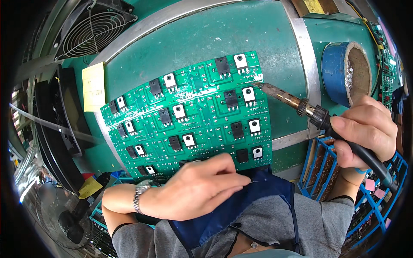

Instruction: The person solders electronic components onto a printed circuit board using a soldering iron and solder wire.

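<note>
Right hand (365,131) grips the soldering iron (317,115), aimed at the board's (205,115) two o'clock: one slip could scorch! Left hand (195,189), six o'clock, pinches something thin (255,182).

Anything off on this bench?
Mildly odd: silvery flecks inside the blue roll, bright against its brown inner wall. I can't tell what they are. Nothing on the board looks askew.

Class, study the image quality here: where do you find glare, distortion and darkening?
Head view: whitish glare streaks the circuit board; head view: the metal strip right of it bows through fisheye distortion; head view: black vignetting swallows the corners, and the fan at lower left looks dim and indistinct.
</note>
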Available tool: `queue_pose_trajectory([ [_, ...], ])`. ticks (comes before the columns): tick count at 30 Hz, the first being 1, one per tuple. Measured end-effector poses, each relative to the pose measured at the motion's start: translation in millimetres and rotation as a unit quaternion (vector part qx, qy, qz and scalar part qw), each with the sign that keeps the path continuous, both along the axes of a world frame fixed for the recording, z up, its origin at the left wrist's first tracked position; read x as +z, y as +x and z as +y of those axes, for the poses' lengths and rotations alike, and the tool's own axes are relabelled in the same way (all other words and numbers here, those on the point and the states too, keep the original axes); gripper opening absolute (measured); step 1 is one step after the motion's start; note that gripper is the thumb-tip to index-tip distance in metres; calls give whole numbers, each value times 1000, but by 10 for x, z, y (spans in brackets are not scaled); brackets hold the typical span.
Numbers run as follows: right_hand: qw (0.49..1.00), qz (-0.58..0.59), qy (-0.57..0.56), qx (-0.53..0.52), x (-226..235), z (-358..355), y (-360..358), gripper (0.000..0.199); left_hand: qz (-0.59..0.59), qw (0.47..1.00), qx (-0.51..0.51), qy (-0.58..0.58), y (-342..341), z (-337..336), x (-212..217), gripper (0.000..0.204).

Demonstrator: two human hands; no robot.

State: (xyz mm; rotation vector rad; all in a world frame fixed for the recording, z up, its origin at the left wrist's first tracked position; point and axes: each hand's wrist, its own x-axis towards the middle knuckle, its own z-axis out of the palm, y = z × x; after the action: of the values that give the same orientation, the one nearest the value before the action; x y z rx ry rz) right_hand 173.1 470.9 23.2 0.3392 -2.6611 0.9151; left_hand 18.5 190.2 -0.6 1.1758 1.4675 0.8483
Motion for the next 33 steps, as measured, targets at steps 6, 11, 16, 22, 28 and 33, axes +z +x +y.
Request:
queue_pose_trajectory([
  [6, 999, -9, -15, 27, 65, -69, 101, 36, 212, 962, 140, 100, -180, 1, 94, 18],
  [11, 999, 5, -38, 35, 8, -232, 55, 34, 301, 923, 222, 91, -286, 104, 29, 22],
  [16, 999, -2, -22, 45, -43, -278, 23, 31, 320, 913, 221, 119, -282, 139, -87, 22],
  [22, 999, -3, -25, 25, -73, -339, -12, 29, 328, 910, 224, 115, -275, 160, -128, 22],
  [28, 999, 5, -25, 25, -99, -358, -39, 28, 341, 909, 210, 117, -285, 178, -158, 22],
  [33, 998, 37, -21, 37, -140, -362, -51, 27, 333, 912, 210, 117, -279, 181, -182, 21],
])
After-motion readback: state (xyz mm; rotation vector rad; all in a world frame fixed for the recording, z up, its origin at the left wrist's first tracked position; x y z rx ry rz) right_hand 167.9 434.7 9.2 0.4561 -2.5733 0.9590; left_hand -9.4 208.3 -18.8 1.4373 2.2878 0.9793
